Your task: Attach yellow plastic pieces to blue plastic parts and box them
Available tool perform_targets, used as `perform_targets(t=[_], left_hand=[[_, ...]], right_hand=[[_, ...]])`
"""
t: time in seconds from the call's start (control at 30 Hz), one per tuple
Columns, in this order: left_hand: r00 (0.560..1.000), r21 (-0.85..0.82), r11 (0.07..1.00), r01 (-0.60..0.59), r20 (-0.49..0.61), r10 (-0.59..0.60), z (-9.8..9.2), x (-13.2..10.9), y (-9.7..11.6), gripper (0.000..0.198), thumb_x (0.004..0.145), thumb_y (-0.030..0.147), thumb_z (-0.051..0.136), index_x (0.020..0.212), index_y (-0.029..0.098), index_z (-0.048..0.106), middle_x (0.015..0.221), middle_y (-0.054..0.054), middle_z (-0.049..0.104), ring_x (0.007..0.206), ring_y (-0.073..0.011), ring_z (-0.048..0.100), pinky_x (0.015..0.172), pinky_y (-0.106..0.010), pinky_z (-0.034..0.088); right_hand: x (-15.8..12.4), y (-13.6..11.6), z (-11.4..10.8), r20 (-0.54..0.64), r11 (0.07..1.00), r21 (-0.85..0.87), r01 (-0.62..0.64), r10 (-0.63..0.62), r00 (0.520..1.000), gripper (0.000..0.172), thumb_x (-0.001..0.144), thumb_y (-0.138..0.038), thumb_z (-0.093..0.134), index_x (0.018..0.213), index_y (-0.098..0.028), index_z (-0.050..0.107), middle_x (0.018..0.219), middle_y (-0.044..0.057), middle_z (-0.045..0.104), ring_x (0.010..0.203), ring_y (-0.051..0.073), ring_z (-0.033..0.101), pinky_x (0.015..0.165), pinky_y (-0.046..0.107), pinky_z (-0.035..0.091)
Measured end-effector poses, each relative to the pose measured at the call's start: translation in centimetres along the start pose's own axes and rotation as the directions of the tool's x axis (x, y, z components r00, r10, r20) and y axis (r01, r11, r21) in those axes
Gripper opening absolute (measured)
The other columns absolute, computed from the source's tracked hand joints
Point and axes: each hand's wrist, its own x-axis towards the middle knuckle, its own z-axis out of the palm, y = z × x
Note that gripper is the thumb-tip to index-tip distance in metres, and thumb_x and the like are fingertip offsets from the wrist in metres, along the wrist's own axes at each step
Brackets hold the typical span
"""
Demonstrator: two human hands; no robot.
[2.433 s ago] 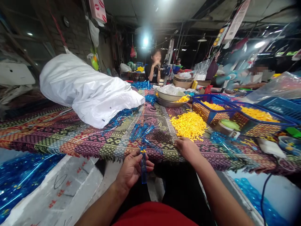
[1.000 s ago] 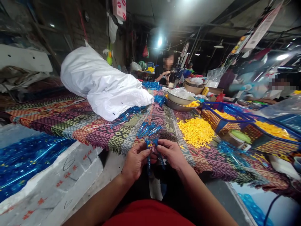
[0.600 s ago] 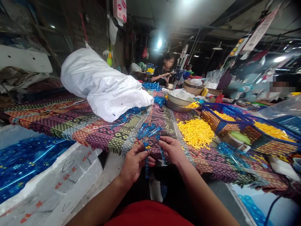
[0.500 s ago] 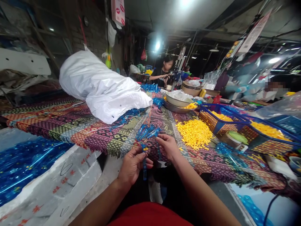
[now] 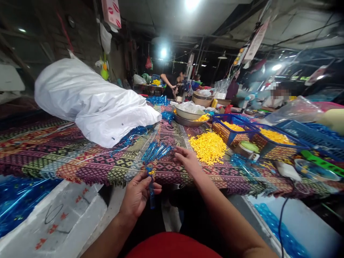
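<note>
My left hand (image 5: pixel 134 197) is closed, its thumb and fingers pinching a narrow clear-blue plastic piece (image 5: pixel 152 197) with small yellow bits (image 5: pixel 151 172) at its upper end. The blue piece hangs down past the fingers at the table's front edge. To the right, my right hand (image 5: pixel 188 164) is raised over the cloth with fingers apart and nothing visible in them. Just beyond both hands lies a small fan of similar blue plastic pieces (image 5: pixel 156 152). A heap of small yellow plastic parts (image 5: pixel 208 147) sits beside my right hand.
A patterned cloth (image 5: pixel 115 168) covers the table. A large white sack (image 5: pixel 99 98) lies at left. Blue baskets (image 5: pixel 236 133) of yellow parts, stacked bowls (image 5: pixel 189 116) and a lidded mug (image 5: pixel 248 148) stand at right. Foam boxes (image 5: pixel 61 218) flank me below; a co-worker (image 5: pixel 172 89) sits across.
My right hand has let go of a blue plastic piece, and its fingers have spread. My left hand keeps its hold. The camera view has turned to the right.
</note>
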Motion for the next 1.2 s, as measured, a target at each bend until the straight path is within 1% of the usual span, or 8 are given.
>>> perform_targets(t=[0.1, 0.2, 0.27, 0.37, 0.53, 0.73, 1.03, 1.2], left_hand=[[0.999, -0.005, 1.000, 0.026, 0.021, -0.026, 0.1, 0.2, -0.3, 0.027, 0.066, 0.015, 0.068, 0.089, 0.013, 0.054, 0.071, -0.001, 0.062, 0.061, -0.0205, 0.066, 0.056, -0.034, 0.057], [0.998, -0.007, 0.998, 0.057, 0.037, -0.057, 0.5, 0.2, -0.9, 0.028, 0.065, 0.015, 0.069, 0.089, 0.013, 0.054, 0.070, -0.001, 0.062, 0.060, -0.0204, 0.066, 0.056, -0.034, 0.056], [0.996, -0.001, 0.997, 0.075, 0.043, -0.075, 1.1, 0.1, -1.3, 0.029, 0.065, 0.015, 0.069, 0.089, 0.013, 0.053, 0.070, -0.001, 0.062, 0.060, -0.0203, 0.066, 0.055, -0.033, 0.056], [0.992, 0.027, 0.994, 0.105, 0.060, -0.106, 2.1, -0.3, -1.8, 0.028, 0.065, 0.015, 0.070, 0.086, 0.013, 0.053, 0.068, -0.001, 0.062, 0.058, -0.0194, 0.066, 0.055, -0.033, 0.056], [0.987, 0.082, 0.989, 0.123, 0.097, -0.131, 3.5, -1.0, -2.4, 0.026, 0.065, 0.017, 0.070, 0.085, 0.013, 0.053, 0.067, -0.001, 0.061, 0.057, -0.0191, 0.066, 0.055, -0.033, 0.055], [0.989, 0.128, 0.986, 0.112, 0.087, -0.123, 4.1, -1.8, -2.9, 0.027, 0.067, 0.018, 0.069, 0.089, 0.013, 0.053, 0.070, -0.001, 0.061, 0.057, -0.0189, 0.065, 0.055, -0.033, 0.055], [0.985, 0.146, 0.979, 0.141, 0.079, -0.153, 4.8, -2.0, -3.4, 0.028, 0.066, 0.018, 0.070, 0.088, 0.012, 0.053, 0.070, -0.002, 0.061, 0.057, -0.0185, 0.065, 0.054, -0.032, 0.054], [0.983, 0.143, 0.979, 0.148, 0.086, -0.161, 5.0, -2.1, -3.6, 0.029, 0.065, 0.018, 0.070, 0.088, 0.012, 0.054, 0.070, -0.001, 0.060, 0.056, -0.0186, 0.065, 0.052, -0.032, 0.054]], right_hand=[[-1.1, 0.1, -8.9, -0.247, 0.958, -0.284, 0.028, -0.101, 0.964, 0.043, 0.063, -0.043, 0.066, 0.095, -0.013, 0.063, 0.083, 0.008, 0.068, 0.055, 0.016, 0.063, 0.036, 0.021, 0.040], [-2.2, -0.1, -18.4, -0.484, 0.823, -0.561, -0.095, -0.233, 0.844, 0.049, 0.072, -0.044, 0.055, 0.105, -0.009, 0.061, 0.083, 0.012, 0.069, 0.056, 0.018, 0.064, 0.043, 0.025, 0.045], [-3.0, -0.3, -23.4, -0.493, 0.568, -0.783, -0.255, -0.315, 0.811, 0.047, 0.078, -0.040, 0.044, 0.106, -0.006, 0.061, 0.077, 0.012, 0.069, 0.056, 0.019, 0.064, 0.047, 0.028, 0.047], [-4.1, -0.4, -27.2, -0.453, 0.416, -0.858, -0.302, -0.334, 0.827, 0.035, 0.075, -0.034, 0.047, 0.089, -0.011, 0.069, 0.073, 0.012, 0.069, 0.067, 0.024, 0.065, 0.062, 0.034, 0.049], [-3.9, 0.1, -27.0, -0.308, 0.246, -0.942, -0.228, -0.368, 0.877, 0.029, 0.079, -0.026, 0.047, 0.094, -0.017, 0.070, 0.100, 0.013, 0.065, 0.092, 0.027, 0.058, 0.079, 0.036, 0.043], [-2.2, 0.3, -26.5, -0.031, -0.252, -0.962, -0.100, -0.261, 0.965, 0.035, 0.081, -0.013, 0.044, 0.110, -0.022, 0.063, 0.108, 0.013, 0.058, 0.093, 0.025, 0.052, 0.071, 0.031, 0.040], [-3.0, -0.5, -27.0, 0.159, -0.322, -0.943, 0.082, -0.221, 0.962, 0.027, 0.082, -0.012, 0.042, 0.098, -0.015, 0.064, 0.101, 0.011, 0.060, 0.093, 0.022, 0.049, 0.076, 0.028, 0.038], [-3.2, 0.0, -27.3, 0.019, -0.336, -0.939, -0.074, -0.267, 0.963, 0.029, 0.081, -0.014, 0.043, 0.103, -0.016, 0.062, 0.103, 0.013, 0.059, 0.091, 0.026, 0.048, 0.067, 0.030, 0.037]])
